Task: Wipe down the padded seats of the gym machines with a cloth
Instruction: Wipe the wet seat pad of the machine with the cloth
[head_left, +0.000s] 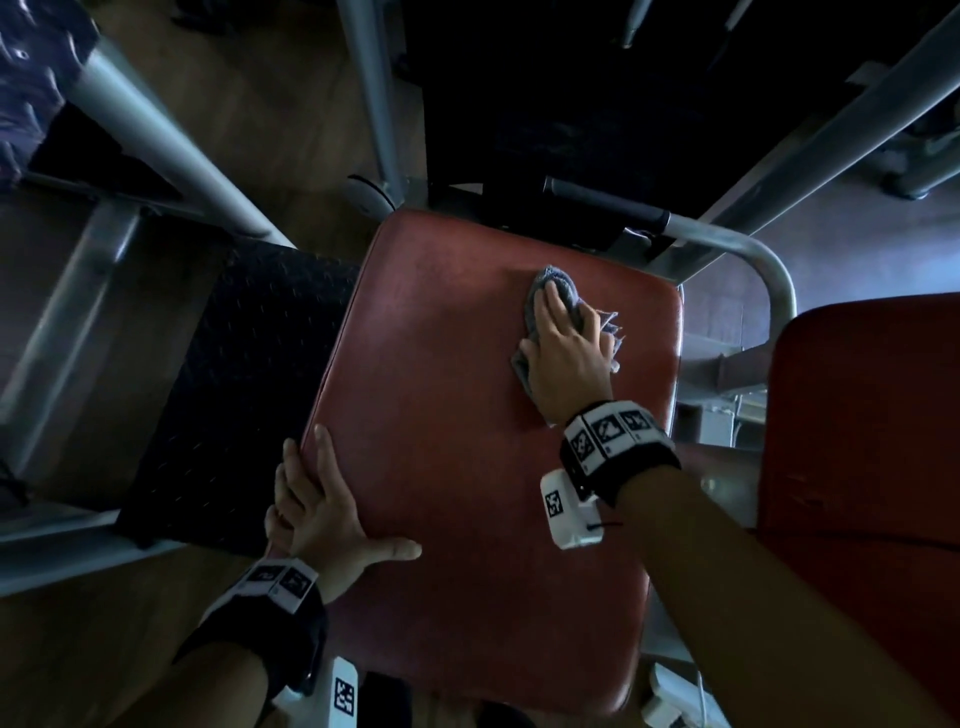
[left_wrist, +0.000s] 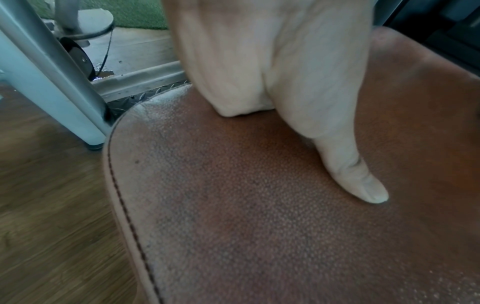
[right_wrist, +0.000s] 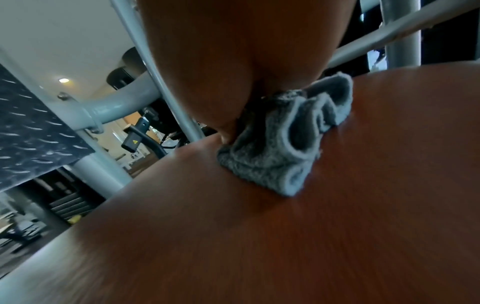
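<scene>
left hand flat on red seat; right hand presses cloth; wood floor

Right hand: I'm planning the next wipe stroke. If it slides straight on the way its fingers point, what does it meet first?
The right hand, pressing the cloth flat, points at the seat's far edge. Beyond that edge the black-gripped handle bar probably comes first, though depth is unclear.

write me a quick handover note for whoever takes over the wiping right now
Right hand: presses the grey cloth flat on the red padded seat, near its far right corner.
Left hand: open, steadying the seat's near left edge, thumb on top.
Done: cannot tell how much is wiped; stroke is under way.
Left: the rest of this seat, then the second red pad to the right.
</scene>
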